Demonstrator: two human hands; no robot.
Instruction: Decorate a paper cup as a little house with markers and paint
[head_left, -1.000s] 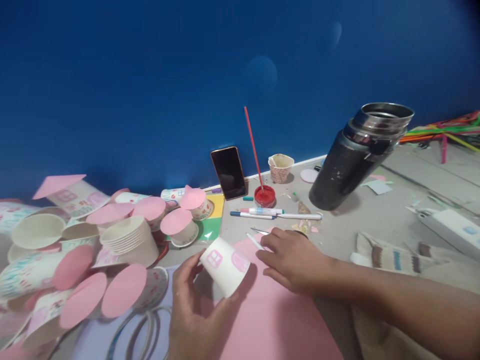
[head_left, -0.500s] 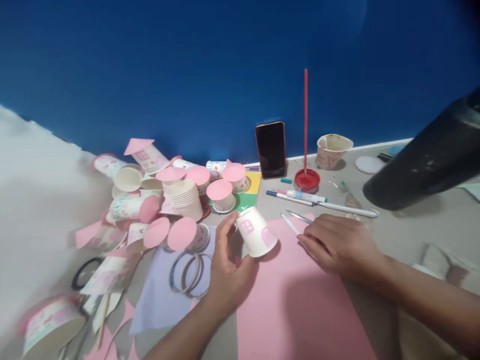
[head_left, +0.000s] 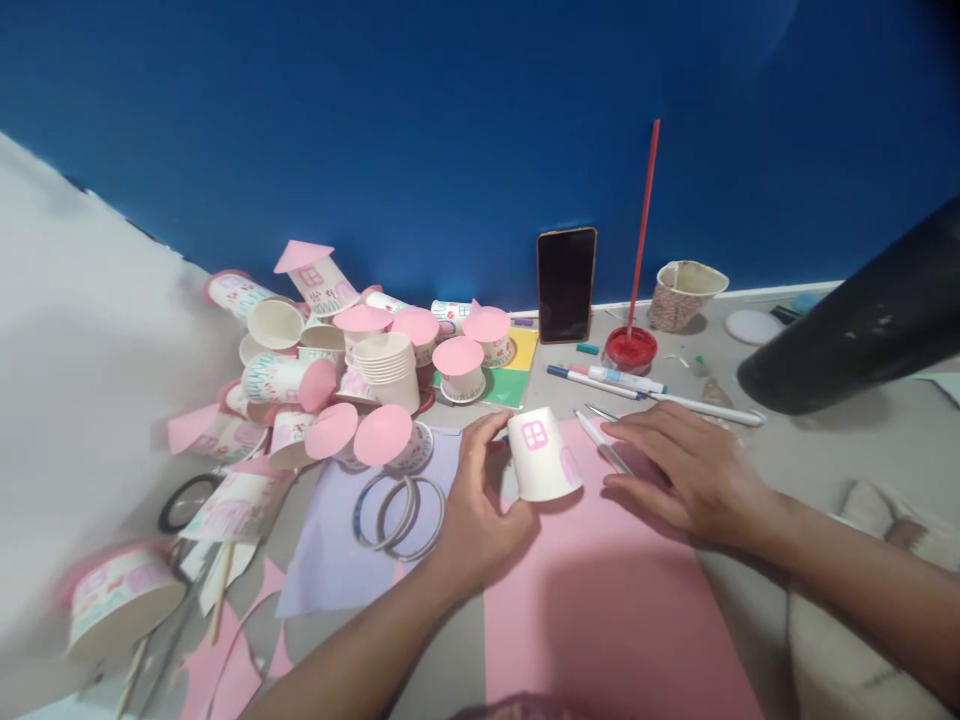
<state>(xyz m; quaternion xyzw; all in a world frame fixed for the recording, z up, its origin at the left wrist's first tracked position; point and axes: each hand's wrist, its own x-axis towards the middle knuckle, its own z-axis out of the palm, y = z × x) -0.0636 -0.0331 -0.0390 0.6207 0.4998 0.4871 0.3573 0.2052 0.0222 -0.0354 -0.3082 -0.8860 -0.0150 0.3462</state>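
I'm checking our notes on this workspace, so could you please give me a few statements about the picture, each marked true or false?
1. The left hand holds a white paper cup with a pink window drawn on it. True.
2. The phone lies face down. False: the phone stands upright, its dark screen showing.
3. A red stick rises from the small red pot. True.
4. The right hand is on the black flask. False: the right hand is at a white pen, apart from the black flask.
5. Two overlapping rings lie on the lilac sheet. True.
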